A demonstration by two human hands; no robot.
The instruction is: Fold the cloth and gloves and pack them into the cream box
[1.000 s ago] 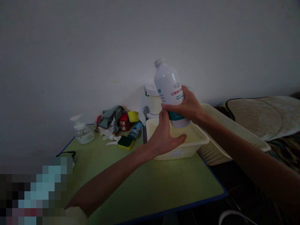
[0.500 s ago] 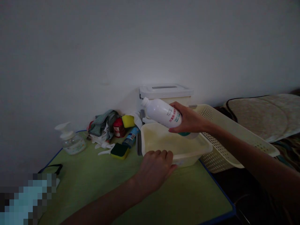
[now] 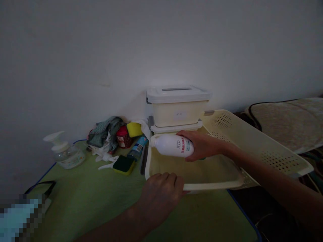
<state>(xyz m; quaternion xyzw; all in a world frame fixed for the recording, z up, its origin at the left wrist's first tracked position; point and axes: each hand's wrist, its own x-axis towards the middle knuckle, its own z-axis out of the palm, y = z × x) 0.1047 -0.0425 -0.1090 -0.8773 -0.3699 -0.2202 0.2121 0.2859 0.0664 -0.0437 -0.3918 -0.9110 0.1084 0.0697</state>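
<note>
My right hand (image 3: 202, 144) is wrapped round a white plastic bottle (image 3: 168, 145) with red lettering. The bottle lies nearly level, cap end to the left, over the inside of a cream storage bin (image 3: 212, 185). Its lower end is hidden by my hand. At the near side of the bin, my left hand (image 3: 163, 195) grips the rim, with the fingers curled over the edge and the thumb beneath. I cannot tell whether the bottle touches the bin.
Behind the bin stands a lidded box (image 3: 166, 112). A perforated basket (image 3: 252, 144) is to the right. Left on the green tabletop (image 3: 101, 198) are a sponge (image 3: 123, 164), blue bottle (image 3: 138, 148), red container (image 3: 123, 137), grey-green cloth (image 3: 104, 132) and pump bottle (image 3: 68, 156).
The white bottle has come down from above the bin to its opening and turned more level in my right hand. My left hand stays on the rim; the view has shifted slightly.
</note>
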